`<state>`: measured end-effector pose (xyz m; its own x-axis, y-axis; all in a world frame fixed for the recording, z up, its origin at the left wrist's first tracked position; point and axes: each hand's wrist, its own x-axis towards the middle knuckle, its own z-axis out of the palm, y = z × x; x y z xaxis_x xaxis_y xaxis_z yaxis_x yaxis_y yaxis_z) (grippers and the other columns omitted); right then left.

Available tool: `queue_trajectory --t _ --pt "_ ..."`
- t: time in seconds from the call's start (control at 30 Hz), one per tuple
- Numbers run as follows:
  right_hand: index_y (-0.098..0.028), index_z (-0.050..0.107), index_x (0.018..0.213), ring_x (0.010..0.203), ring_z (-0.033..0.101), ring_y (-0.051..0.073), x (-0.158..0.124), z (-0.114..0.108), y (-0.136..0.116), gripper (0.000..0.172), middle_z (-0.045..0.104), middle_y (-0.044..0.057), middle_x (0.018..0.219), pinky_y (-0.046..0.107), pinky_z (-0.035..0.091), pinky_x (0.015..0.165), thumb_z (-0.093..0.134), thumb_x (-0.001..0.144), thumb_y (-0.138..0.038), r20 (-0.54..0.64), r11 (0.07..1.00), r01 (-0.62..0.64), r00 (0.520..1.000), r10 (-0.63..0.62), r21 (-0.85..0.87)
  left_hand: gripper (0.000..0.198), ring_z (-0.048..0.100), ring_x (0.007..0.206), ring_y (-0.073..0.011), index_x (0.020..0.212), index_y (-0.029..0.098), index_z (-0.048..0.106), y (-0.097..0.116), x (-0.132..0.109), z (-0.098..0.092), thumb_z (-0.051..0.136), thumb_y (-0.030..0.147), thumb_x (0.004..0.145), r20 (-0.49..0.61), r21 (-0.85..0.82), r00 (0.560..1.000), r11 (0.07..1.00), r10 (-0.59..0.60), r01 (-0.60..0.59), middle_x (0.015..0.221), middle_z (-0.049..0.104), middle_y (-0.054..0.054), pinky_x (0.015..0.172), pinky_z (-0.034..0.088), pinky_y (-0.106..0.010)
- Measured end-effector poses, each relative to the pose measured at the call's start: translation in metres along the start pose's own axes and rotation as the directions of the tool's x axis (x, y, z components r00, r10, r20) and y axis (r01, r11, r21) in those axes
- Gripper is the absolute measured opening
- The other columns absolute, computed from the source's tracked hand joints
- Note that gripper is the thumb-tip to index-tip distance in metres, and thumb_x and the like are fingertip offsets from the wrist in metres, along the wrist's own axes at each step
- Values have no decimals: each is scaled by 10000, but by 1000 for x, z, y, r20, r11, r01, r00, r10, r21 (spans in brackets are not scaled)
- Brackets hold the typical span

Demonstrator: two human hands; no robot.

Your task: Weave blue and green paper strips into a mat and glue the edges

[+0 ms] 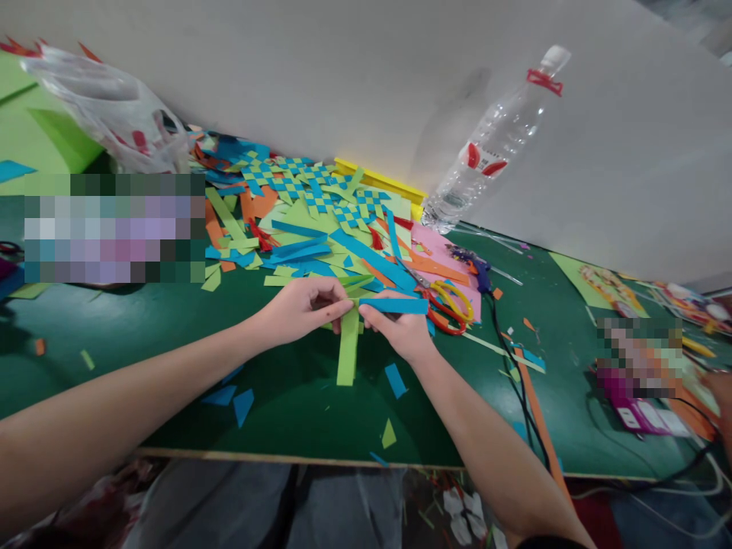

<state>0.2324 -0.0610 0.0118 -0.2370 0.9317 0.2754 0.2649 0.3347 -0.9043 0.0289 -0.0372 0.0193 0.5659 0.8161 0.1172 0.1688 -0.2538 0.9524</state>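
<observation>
Over the green table [297, 427], our left hand [300, 309] pinches a folded light-green strip [347, 354] and our right hand [403, 332] a blue strip [394, 306], ends close together; beyond lie scissors [423, 282], then checkered woven paper [286, 181], with a clear bottle [497, 141] standing near the pale wall [320, 84].

lane ran over green tabletop [160, 320] left of left hand [303, 309] | paper pile [309, 248] and bottle [497, 137] blocked far side | scissors [424, 283] and black cable [523, 393] obstructed right
</observation>
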Motion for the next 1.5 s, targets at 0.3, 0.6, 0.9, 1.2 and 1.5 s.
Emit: queue_trajectory --t 0.3,0.6,0.9,1.2,1.5 --pt "-206 628 676 609 609 117 0 0 1 237 647 -14 654 256 511 608 670 834 -376 -15 999 -33 999 33 11 208 660 631 -118 806 172 682 -2 4 -2 643 375 828 -95 -20 995 1000 -9 7 690 688 -10 619 552 -203" --pt "-185 581 576 499 507 85 1 1 -2 361 577 -16 578 235 438 524 612 878 -379 -65 989 -70 995 79 132 244 642 611 -132 761 161 697 1 6 -7 681 403 784 -184 -43 981 998 -59 52 648 673 -15 613 538 -225" --pt "-176 650 717 493 523 98 3 -3 5 304 607 -11 584 247 466 536 610 860 -441 -112 989 -96 988 109 112 267 641 628 -141 787 181 720 -10 6 -12 711 447 775 -299 -100 944 988 -139 114 657 681 -19 642 537 -246" --pt "-195 699 901 759 619 178 6 -13 6 286 696 25 761 368 444 837 674 816 -468 153 891 142 985 -83 -430 250 625 609 -140 789 188 725 -20 10 -20 736 435 755 -452 -163 878 983 -154 89 659 679 -25 654 542 -276" --pt "-170 679 945 884 629 204 7 -13 10 241 700 55 882 380 379 908 663 850 -391 409 687 362 907 -103 -630 159 585 577 -105 749 200 719 -18 13 -25 728 359 748 -512 -186 842 979 -169 83 663 659 1 601 519 -215"
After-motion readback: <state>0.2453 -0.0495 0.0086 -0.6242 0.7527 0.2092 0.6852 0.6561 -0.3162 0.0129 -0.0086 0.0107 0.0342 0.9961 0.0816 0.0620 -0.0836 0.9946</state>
